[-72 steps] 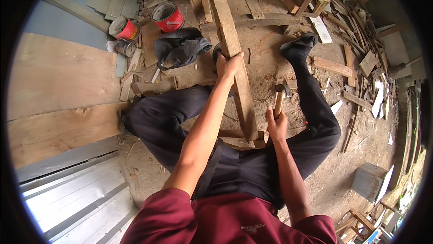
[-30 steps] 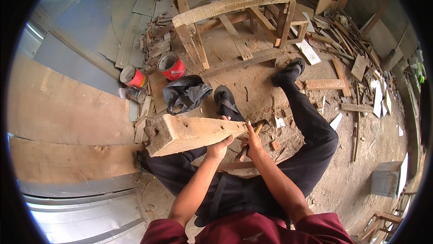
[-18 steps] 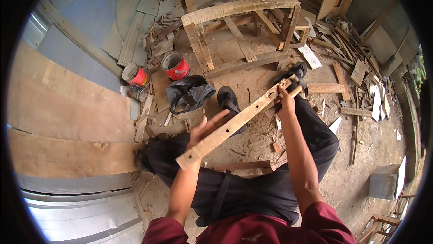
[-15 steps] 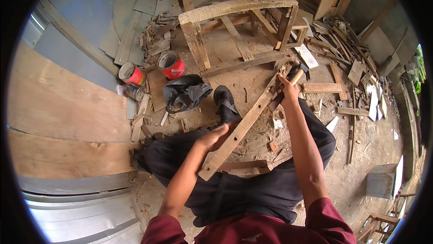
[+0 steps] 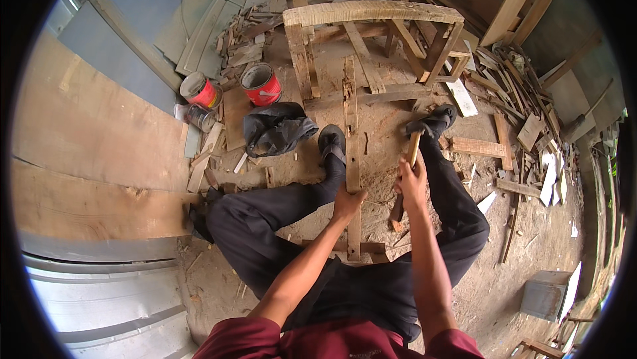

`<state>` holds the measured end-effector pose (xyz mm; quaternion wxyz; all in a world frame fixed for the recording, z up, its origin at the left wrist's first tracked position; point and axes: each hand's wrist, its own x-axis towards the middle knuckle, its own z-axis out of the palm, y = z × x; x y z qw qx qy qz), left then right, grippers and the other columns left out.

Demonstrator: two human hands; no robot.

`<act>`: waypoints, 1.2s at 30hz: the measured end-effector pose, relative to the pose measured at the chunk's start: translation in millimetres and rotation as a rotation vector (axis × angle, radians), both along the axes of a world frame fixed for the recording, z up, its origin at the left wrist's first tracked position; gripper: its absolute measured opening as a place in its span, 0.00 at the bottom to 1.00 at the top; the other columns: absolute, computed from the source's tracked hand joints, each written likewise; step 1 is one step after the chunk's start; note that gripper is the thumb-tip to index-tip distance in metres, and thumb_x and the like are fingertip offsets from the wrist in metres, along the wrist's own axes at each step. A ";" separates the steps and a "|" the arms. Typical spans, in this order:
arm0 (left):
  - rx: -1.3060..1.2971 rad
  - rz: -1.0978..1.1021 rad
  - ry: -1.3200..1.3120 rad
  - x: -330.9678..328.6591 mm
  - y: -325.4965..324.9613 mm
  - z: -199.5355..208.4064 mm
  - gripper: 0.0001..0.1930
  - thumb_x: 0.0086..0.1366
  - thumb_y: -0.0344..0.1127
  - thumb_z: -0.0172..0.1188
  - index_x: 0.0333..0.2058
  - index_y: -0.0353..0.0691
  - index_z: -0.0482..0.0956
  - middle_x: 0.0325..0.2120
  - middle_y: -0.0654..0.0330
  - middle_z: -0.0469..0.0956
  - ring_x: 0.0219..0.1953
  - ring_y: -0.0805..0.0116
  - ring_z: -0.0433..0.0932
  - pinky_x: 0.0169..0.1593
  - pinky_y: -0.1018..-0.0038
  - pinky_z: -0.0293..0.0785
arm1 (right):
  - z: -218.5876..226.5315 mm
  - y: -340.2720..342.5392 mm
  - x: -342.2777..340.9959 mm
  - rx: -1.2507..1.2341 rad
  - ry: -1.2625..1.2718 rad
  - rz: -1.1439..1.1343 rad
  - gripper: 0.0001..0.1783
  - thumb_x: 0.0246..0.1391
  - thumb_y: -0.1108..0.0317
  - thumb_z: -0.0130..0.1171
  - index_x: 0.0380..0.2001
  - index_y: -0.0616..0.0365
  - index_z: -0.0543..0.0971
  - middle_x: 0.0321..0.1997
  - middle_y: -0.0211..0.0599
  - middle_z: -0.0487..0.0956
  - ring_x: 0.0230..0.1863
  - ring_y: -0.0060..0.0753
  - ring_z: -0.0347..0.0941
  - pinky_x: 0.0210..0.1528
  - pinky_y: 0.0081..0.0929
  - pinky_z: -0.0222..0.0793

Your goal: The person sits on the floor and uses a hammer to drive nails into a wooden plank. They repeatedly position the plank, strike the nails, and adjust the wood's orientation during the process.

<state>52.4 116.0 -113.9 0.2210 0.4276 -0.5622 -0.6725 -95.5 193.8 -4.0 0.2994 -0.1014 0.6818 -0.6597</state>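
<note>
Between the bent legs (image 5: 259,221), a plank (image 5: 353,163) is grasped in the left hand (image 5: 348,204), its chipped end (image 5: 348,87) pointing toward 12 o'clock. Toward 3 o'clock from that hand, a hammer (image 5: 414,149) is gripped by its handle in the right hand (image 5: 413,185); whether the dark piece (image 5: 397,210) beneath is also held cannot be told. With only one hand around it, the plank could be twisted or split by an off-centre blow. The left foot (image 5: 332,140), just beside the plank near 11 o'clock, could be struck if aim were lost.
</note>
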 end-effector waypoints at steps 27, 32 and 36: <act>0.039 0.111 -0.241 9.2 10.1 7.5 0.26 0.53 0.40 0.66 0.47 0.31 0.75 0.35 0.46 0.84 0.38 0.56 0.84 0.44 0.65 0.78 | -32.9 -30.7 63.2 0.065 0.589 0.325 0.28 0.69 0.47 0.45 0.30 0.66 0.72 0.16 0.55 0.70 0.20 0.51 0.74 0.25 0.42 0.67; -0.053 0.056 -0.323 15.8 9.0 -18.9 0.27 0.52 0.43 0.67 0.48 0.31 0.75 0.35 0.45 0.84 0.38 0.52 0.84 0.44 0.64 0.78 | -64.1 -34.7 45.8 0.289 0.623 0.406 0.27 0.70 0.50 0.44 0.30 0.66 0.73 0.17 0.54 0.72 0.21 0.55 0.76 0.25 0.44 0.68; 0.065 0.056 -0.270 16.3 11.3 -37.3 0.29 0.51 0.44 0.69 0.48 0.31 0.75 0.36 0.45 0.83 0.39 0.52 0.84 0.44 0.63 0.78 | -36.6 -34.4 58.1 -0.158 0.751 0.296 0.32 0.71 0.43 0.36 0.24 0.59 0.70 0.12 0.26 0.62 0.13 0.20 0.56 0.14 0.25 0.49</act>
